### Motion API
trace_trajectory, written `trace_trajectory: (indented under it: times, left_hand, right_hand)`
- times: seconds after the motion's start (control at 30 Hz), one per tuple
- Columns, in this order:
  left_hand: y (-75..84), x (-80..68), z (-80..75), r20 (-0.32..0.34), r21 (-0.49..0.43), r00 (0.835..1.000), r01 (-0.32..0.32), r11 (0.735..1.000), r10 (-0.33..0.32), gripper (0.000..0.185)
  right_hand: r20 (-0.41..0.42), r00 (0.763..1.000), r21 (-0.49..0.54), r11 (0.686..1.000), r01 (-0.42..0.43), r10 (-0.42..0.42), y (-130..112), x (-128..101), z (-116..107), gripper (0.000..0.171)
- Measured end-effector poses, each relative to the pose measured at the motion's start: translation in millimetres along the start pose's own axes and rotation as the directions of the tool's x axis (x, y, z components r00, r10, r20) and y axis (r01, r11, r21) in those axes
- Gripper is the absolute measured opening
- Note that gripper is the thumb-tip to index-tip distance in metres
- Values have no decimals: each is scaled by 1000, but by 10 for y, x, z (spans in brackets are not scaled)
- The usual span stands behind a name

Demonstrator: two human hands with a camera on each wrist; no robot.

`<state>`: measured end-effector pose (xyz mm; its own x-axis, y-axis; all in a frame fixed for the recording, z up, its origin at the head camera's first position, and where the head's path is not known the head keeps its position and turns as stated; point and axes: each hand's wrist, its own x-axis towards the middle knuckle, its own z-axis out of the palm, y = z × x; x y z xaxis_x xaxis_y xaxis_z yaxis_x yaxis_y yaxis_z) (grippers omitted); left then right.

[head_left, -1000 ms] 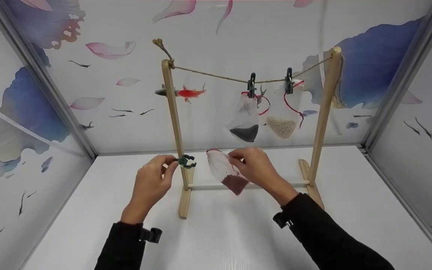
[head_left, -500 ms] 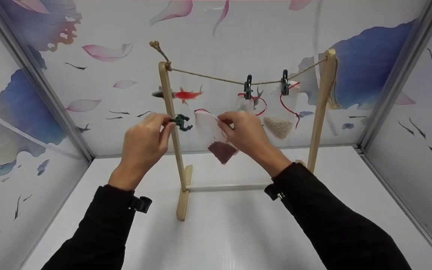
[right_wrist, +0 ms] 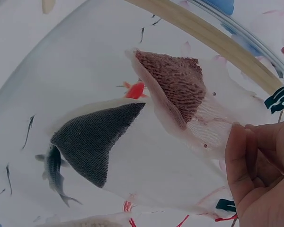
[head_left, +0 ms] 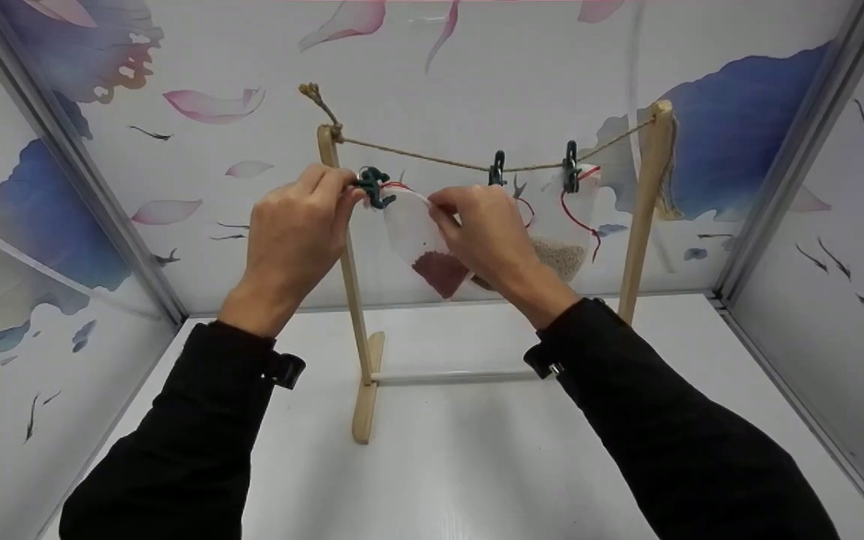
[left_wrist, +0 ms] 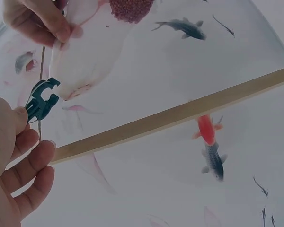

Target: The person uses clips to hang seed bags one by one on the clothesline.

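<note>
Two hands at the twine, clip and pouch nearly meeting

Mesh pouch (head_left: pixel 421 244) with dark red grains at its bottom hangs from the right hand (head_left: pixel 481 236), top edge just under the twine line (head_left: pixel 432 157), long axis running down and slightly right from that edge. Right-hand fingers pinch the pouch's upper right part; the wrist view shows fingers curled onto the mesh.

Left hand (head_left: pixel 297 232) pinches the green clip (head_left: pixel 374 187) between thumb and fingertips. The clip's mouth points right, at the pouch's top left corner. In the left wrist view the clip (left_wrist: pixel 40 100) sits just beside that corner; can't tell if it's touching yet. It lies just below the twine, beside the left wooden post (head_left: pixel 342 247).

Key relation: pouch corner lies immediately right of the clip, twine right above both. Left hand is the nearer one to that corner.

Further right along the twine: two more green clips (head_left: pixel 497 166) hold a pouch of dark grains (right_wrist: pixel 97 139) and a pouch of pale grains (head_left: pixel 563 255), the first mostly hidden behind the right hand in the head view. The rack stands on a white table (head_left: pixel 447 472).
</note>
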<state>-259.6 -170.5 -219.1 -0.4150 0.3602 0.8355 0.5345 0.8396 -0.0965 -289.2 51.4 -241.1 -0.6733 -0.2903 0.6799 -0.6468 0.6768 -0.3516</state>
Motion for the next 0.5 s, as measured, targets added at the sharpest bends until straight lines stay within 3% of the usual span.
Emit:
trace_trajectory:
  times: [0.23,0.5]
  left_hand:
    - [28,137,-23,-1,46,1000,-27,999,27,19]
    - [62,251,-54,-13,120,994,-109,987,111,21]
  right_hand:
    - [-25,999,12,1000,24,-24,-38,45,-95,18]
    - [-60,998,-10,1000,28,-28,-90,69,-145,19]
